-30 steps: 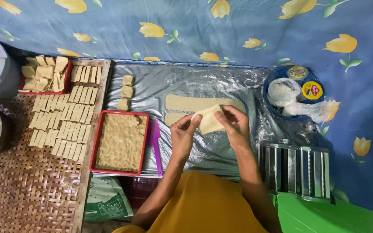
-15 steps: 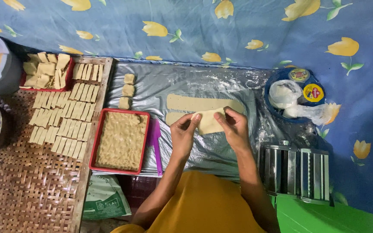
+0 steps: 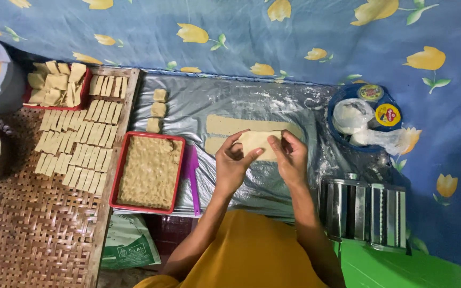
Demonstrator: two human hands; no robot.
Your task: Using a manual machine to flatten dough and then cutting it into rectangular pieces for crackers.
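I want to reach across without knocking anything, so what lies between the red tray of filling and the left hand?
In the head view, a purple scraper lies on the plastic sheet between the red tray and the left hand.

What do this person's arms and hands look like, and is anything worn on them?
Both the left hand and the right hand are bare: no gloves, and no rings, watch or bracelets that I can make out. The forearms are uncovered too, with no sleeves reaching them. The only clothing in view is a mustard-yellow garment below the arms.
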